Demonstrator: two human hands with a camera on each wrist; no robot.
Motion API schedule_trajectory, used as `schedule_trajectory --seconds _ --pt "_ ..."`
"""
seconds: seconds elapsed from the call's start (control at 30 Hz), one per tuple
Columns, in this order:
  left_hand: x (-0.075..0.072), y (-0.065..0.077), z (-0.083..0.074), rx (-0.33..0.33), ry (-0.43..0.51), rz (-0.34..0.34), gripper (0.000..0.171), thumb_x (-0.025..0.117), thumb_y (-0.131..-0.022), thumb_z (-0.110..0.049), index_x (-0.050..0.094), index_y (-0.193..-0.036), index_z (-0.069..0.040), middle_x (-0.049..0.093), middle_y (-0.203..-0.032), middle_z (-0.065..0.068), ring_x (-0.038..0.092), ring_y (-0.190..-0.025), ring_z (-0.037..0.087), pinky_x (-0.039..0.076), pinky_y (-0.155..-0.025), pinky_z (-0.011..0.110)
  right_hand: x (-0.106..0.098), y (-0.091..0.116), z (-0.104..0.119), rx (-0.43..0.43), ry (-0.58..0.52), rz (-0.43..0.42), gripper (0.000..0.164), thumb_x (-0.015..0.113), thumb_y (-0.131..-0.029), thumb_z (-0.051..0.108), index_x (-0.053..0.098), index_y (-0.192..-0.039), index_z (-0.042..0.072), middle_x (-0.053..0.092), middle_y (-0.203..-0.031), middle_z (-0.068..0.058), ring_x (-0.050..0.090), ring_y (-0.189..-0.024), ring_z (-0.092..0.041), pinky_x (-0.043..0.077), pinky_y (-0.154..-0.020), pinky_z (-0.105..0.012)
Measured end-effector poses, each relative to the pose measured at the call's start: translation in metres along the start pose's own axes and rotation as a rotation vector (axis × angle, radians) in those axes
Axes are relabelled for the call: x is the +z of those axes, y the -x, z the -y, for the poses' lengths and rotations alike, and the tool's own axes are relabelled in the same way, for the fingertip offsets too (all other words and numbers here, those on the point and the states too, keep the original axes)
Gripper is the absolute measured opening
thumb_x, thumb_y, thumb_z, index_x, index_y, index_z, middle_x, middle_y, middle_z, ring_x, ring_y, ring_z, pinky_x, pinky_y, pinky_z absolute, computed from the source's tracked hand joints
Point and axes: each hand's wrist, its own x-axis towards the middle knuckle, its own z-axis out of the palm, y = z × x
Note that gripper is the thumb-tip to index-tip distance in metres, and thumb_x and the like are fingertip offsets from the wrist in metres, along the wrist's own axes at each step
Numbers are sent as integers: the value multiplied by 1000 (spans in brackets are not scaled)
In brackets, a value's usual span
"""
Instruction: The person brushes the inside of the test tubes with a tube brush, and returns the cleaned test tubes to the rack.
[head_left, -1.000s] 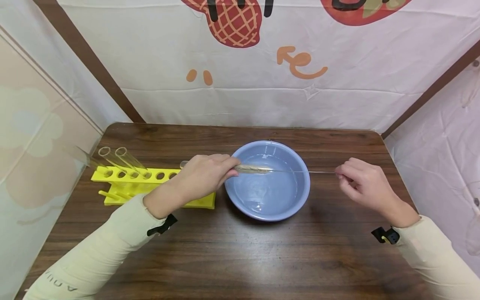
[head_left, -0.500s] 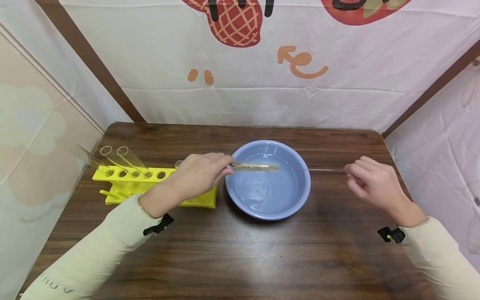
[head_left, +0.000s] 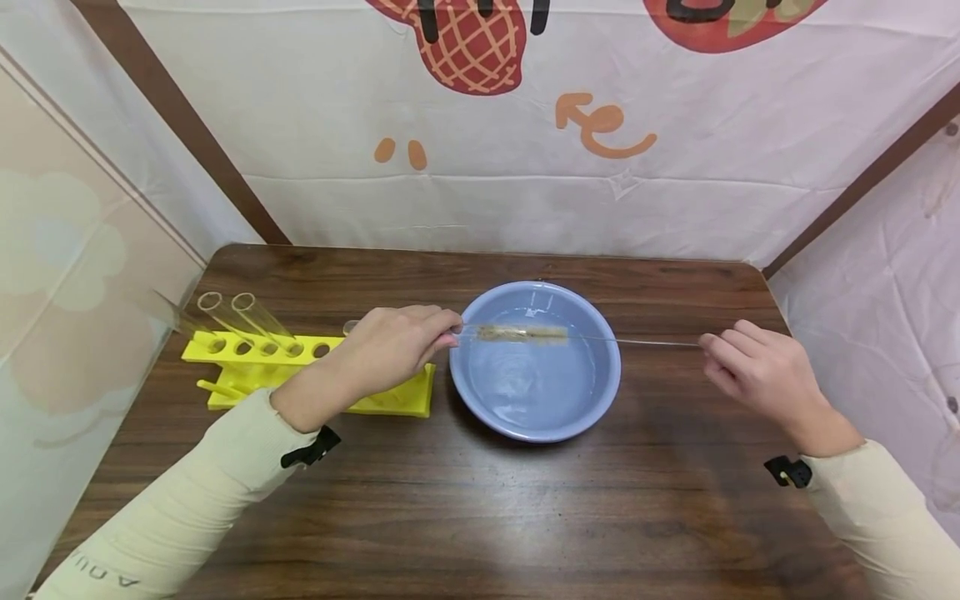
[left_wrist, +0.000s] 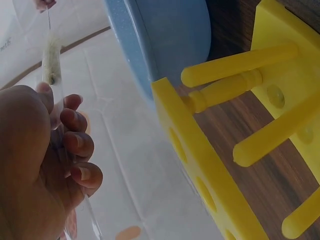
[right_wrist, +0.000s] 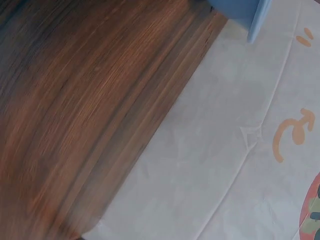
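A white printed cloth (head_left: 510,204) hangs behind the wooden table (head_left: 540,517).

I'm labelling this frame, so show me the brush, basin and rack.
Brush (head_left: 542,335), head view: on its bristles.
Basin (head_left: 536,434), head view: on its near rim.
Rack (left_wrist: 240,65), left wrist view: on a peg.

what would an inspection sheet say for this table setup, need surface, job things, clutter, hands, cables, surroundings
surface: table, brown wood grain
job things: brush at least partly inside the tube, over the basin in the head view; water in the basin; rack to its left, bearing at least three more tubes
clutter: nothing seen
hands: left hand grips the tube; right hand pinches the brush, outside its own wrist view
cables: nothing seen
surroundings: white printed backdrop behind the table
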Motion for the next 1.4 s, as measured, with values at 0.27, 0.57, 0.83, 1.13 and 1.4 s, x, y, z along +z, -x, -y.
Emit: schedule_trajectory --seconds 0.27,0.57,0.83,1.13,1.4 --pt "-3 0 -3 -19 17 39 25 63 -102 -27 67 -120 -10 70 -100 -1 69 -88 16 57 -66 36 -2 6 -5 -22 60 -73 26 47 -99 7 63 -81 -2 47 -58 -8 36 -45 -24 29 -37 -39" --pt "1 -2 2 -11 3 -32 22 67 -99 -25 68 -115 -9 72 -98 1 69 -83 18 51 -53 35 -2 22 -4 337 -225 316 23 49 -103 19 64 -86 15 47 -65 12 38 -54 -1 34 -50 -22" --pt "1 -2 3 15 -3 -53 22 68 -99 -24 67 -114 -9 70 -95 0 69 -82 19 51 -53 36 -12 6 0 852 -929 393 21 42 -105 -7 54 -88 -2 47 -64 -3 40 -54 -19 32 -48 -33" --pt "0 -2 3 11 3 -43 22 67 -99 -25 67 -116 -9 70 -97 0 69 -84 20 53 -55 37 -20 8 -8 905 -914 399 17 47 -104 -6 57 -93 1 56 -72 -3 41 -53 -18 31 -44 -35" --pt "0 -1 5 11 -2 -37 21 68 -99 -24 67 -114 -10 70 -98 0 68 -83 18 52 -55 36 -13 17 -5 706 -500 230 22 62 -88 -22 66 -94 0 67 -76 0 53 -61 4 37 -51 -19"
